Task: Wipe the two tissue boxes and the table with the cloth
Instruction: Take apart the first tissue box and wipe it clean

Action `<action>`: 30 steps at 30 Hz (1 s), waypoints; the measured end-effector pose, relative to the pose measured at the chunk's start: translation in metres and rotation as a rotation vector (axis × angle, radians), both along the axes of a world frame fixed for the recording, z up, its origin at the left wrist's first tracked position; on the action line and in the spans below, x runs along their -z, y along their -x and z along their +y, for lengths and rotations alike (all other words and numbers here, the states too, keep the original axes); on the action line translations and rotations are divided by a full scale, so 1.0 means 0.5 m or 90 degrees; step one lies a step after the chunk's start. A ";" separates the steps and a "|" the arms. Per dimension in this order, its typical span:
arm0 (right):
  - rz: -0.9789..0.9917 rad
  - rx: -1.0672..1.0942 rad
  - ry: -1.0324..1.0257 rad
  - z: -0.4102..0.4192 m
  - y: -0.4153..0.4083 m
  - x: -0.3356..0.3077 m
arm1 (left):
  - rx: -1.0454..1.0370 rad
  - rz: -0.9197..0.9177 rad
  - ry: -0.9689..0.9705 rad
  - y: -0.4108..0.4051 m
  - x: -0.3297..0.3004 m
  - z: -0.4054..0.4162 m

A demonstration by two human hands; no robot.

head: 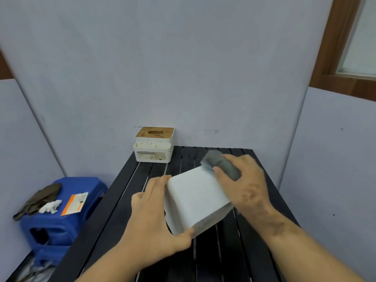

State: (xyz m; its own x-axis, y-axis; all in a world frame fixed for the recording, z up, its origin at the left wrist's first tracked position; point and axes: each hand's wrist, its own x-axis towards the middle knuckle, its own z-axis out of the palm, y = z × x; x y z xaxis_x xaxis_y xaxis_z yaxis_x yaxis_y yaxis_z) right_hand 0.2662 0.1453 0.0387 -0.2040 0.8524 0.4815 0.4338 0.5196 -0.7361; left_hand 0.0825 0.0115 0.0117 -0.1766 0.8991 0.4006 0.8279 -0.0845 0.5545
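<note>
A plain white tissue box (195,200) lies tilted on the black slatted table (126,192), its flat side facing up. My left hand (154,216) grips its left side, fingers on the far edge and thumb at the near corner. My right hand (244,186) holds a bunched grey cloth (219,162) against the box's far right corner. A second white tissue box (153,145), with a stained wooden lid and an oval slot, stands upright at the table's far left corner, apart from both hands.
A blue plastic stool (61,216) stands left of the table, carrying a dark olive cloth (38,198), crumpled white tissue (49,206) and an orange-and-white packet (75,203). Pale walls close in behind and on both sides. A wooden window frame (341,47) is at the upper right.
</note>
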 end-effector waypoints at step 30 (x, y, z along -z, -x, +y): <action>-0.007 -0.012 0.211 -0.002 -0.184 -0.009 | 0.049 0.279 0.251 -0.090 -0.140 0.143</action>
State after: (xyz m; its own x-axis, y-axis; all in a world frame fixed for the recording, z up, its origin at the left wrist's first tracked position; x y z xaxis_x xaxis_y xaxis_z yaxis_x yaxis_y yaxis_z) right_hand 0.3580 0.1442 0.0435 -0.2250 0.9582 0.1770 0.4345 0.2612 -0.8620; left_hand 0.1275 0.0832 0.0818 0.0021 0.9985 0.0545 0.9864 -0.0110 0.1641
